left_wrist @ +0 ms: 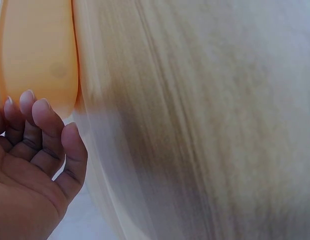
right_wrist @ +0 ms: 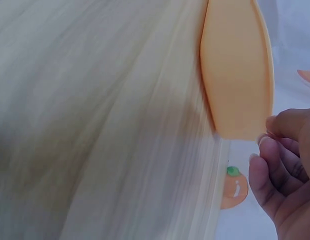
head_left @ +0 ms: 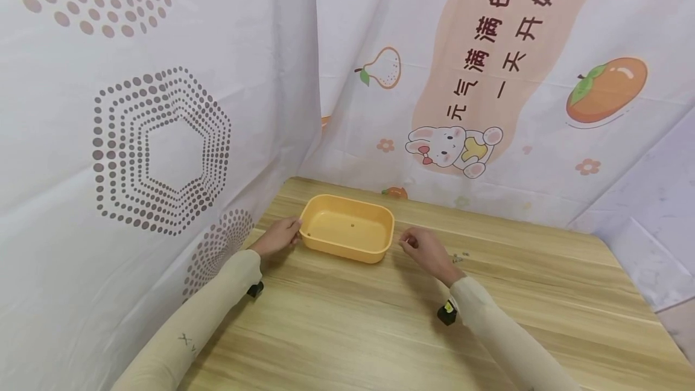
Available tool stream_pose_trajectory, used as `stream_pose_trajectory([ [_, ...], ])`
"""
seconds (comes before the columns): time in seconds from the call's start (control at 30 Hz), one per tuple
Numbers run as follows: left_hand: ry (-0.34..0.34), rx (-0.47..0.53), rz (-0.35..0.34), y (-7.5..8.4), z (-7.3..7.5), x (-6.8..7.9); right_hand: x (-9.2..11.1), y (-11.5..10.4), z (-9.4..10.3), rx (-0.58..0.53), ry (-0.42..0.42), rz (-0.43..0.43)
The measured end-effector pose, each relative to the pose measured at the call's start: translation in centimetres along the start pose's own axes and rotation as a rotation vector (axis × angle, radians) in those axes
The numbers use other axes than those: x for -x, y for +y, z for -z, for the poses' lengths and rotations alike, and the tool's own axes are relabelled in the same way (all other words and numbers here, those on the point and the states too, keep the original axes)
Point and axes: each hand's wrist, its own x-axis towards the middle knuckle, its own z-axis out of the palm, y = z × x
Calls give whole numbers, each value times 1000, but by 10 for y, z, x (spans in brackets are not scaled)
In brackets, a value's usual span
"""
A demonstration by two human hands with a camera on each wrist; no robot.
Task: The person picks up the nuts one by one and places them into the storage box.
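A yellow-orange rectangular plastic basin (head_left: pixel 347 252) stands upright on the wooden table. Inside it lie a couple of tiny dark specks (head_left: pixel 352 225), too small to identify. At the basin's left end is my left hand (head_left: pixel 279 235), fingertips at the rim. In the left wrist view its fingers (left_wrist: pixel 47 115) are loosely bent against the end wall, not wrapped round it. My right hand (head_left: pixel 426 250) hovers just off the right end, a small gap between it and the wall. Loosely curled, the right fingers (right_wrist: pixel 275 165) hold nothing visible.
Several tiny grey bits (head_left: pixel 460 257) lie on the wooden table (head_left: pixel 326 324) beyond the right hand. White printed cloth hangs along the left side (head_left: pixel 163 155) and behind the table (head_left: pixel 374 137). Black devices (head_left: pixel 447 312) sit under both wrists.
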Motion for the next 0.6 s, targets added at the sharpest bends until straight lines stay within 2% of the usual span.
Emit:
stream_pose_trajectory([
  [0.6, -8, -1, 3, 3, 0, 0, 24, 38, 21, 54, 18, -42],
])
